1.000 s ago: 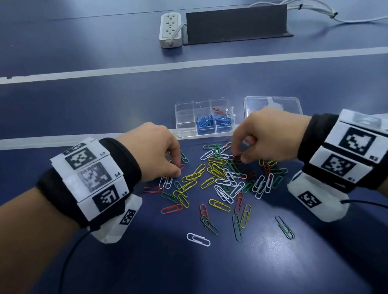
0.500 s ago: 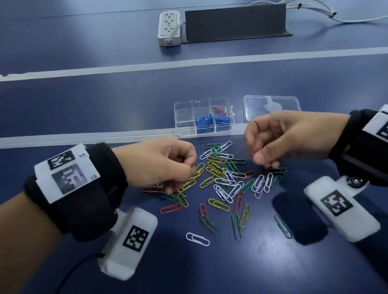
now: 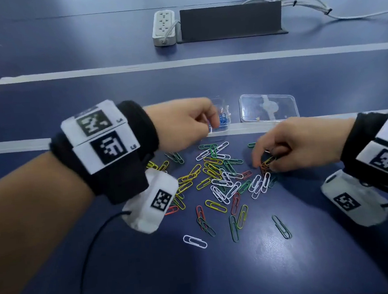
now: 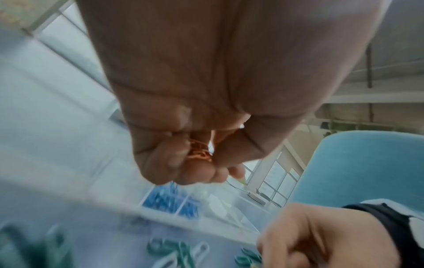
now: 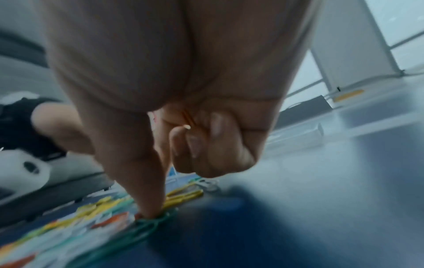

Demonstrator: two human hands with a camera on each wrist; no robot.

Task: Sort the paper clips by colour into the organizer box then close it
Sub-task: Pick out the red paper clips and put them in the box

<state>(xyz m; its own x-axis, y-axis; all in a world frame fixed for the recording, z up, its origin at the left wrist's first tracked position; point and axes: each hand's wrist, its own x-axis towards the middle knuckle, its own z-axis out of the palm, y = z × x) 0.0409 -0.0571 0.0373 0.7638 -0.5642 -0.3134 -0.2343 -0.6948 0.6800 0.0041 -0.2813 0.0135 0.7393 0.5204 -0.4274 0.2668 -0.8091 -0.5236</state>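
Observation:
Several loose paper clips (image 3: 216,175) in yellow, white, green and red lie heaped on the blue table. The clear organizer box (image 3: 222,130) stands behind the heap, with blue clips (image 3: 223,120) in its compartments (image 4: 165,201). My left hand (image 3: 212,124) hovers over the box and hides most of it. Its curled fingers grip a small bunch of red clips (image 4: 199,154). My right hand (image 3: 263,164) is down at the heap's right edge. One finger (image 5: 149,208) presses on the clips, and the other fingers are curled round a red clip (image 5: 188,117).
The clear lid (image 3: 269,107) lies flat to the right of the box. A white power strip (image 3: 163,27), a dark upright panel (image 3: 231,20) and cables (image 3: 317,11) stand at the far side. Stray green (image 3: 281,227) and white (image 3: 194,241) clips lie nearer me.
My left hand has lifted from the heap's left side and moved back over the box with red clips. My right hand rose briefly, then dropped back onto the heap's right edge.

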